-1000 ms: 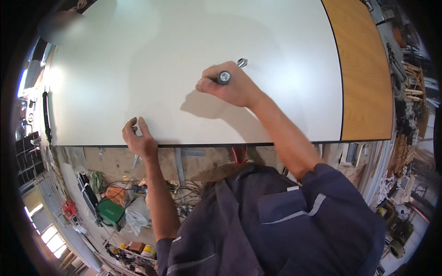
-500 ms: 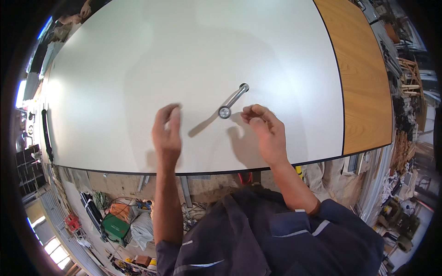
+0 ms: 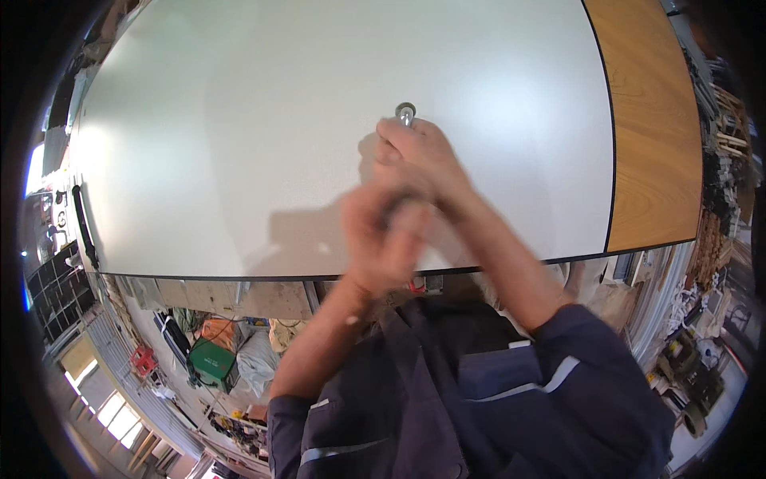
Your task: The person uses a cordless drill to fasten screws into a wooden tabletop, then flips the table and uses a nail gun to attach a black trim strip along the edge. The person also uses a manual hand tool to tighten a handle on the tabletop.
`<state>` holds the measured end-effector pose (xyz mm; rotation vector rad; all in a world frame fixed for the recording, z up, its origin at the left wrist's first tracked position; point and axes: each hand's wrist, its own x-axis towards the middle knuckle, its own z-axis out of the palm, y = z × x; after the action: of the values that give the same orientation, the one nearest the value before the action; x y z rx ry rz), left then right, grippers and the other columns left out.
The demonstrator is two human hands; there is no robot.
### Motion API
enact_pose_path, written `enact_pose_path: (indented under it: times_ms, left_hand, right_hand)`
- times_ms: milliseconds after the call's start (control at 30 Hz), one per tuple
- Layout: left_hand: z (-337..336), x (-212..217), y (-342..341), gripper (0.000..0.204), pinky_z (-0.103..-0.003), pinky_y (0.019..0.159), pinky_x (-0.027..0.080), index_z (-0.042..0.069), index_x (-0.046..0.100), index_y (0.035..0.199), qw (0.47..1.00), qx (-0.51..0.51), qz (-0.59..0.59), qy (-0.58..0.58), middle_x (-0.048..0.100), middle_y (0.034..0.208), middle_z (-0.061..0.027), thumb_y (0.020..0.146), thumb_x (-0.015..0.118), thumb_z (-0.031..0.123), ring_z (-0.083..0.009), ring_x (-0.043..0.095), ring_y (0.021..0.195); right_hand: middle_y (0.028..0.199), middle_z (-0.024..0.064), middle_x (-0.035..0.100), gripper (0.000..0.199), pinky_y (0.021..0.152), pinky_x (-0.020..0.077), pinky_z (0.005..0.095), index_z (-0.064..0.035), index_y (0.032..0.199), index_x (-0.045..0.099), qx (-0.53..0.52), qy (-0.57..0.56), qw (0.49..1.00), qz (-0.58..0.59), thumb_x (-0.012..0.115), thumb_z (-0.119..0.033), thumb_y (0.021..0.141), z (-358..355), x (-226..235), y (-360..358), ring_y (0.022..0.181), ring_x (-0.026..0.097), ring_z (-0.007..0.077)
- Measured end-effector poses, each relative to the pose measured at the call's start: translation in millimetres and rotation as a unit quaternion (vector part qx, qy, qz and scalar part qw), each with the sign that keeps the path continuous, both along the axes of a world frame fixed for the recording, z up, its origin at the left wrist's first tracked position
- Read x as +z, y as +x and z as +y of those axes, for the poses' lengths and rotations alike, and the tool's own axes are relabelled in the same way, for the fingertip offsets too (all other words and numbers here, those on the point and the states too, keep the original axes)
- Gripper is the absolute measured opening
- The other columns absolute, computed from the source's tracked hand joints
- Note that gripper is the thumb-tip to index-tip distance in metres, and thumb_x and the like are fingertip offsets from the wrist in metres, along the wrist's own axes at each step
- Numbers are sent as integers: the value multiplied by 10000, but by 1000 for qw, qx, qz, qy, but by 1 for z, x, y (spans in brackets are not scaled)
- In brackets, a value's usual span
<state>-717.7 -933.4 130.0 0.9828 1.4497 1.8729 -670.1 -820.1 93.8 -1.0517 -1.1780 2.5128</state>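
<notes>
A shiny metal tube (image 3: 407, 116) rises from a round collar in the large white panel (image 3: 279, 144) in front of me. My right hand (image 3: 423, 156) is wrapped round the tube just nearer to me than the collar, so most of the tube is hidden. My left hand (image 3: 383, 235) is close below the right one, over the tube's near end. Motion smears its fingers, and a dark round patch shows between them. Whether the left hand grips the end or only touches it, I cannot tell.
A wood-coloured strip (image 3: 654, 136) runs along the panel's right side, and a dark edge borders its front. Below, left of me, a green box (image 3: 211, 363) stands beside grey and orange bags. Clutter and machine parts (image 3: 686, 383) lie at the right.
My hands, apart on either side of the tube before, have come together on it. The right hand has closed round the tube; the left has moved right to its near end.
</notes>
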Motion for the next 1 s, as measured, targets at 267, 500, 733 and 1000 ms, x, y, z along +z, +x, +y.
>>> enact_pose_path:
  times_ms: [267,500,733,1000]
  left_hand:
    - [92,-2,43,195,-325,586,417,34,603,841,955,84,281,45,582,714,-80,922,662,201,-215,525,623]
    - [84,14,20,338,-395,796,518,23,618,1161,913,10,408,30,660,1136,-136,985,616,312,-326,601,1033]
    - [23,-27,-42,383,-404,986,495,51,608,1287,863,-70,496,-66,605,1300,-145,958,670,235,-346,534,1248]
    - [65,-34,-69,237,-449,801,531,63,694,1027,860,-286,420,-47,689,923,-99,858,763,216,-312,634,889]
  right_hand:
    - [697,9,488,292,583,359,324,-27,705,499,410,522,711,230,633,-202,897,113,6,22,652,453,114]
    - [851,19,641,166,680,484,301,-52,904,700,294,526,788,125,625,-192,955,98,-19,57,774,586,106]
    - [962,58,687,245,818,554,290,41,1048,707,-202,232,946,97,658,-187,972,2,29,106,906,667,153]
    - [801,28,631,187,688,488,279,25,912,641,-375,344,861,-7,698,-151,888,-42,33,36,754,576,111]
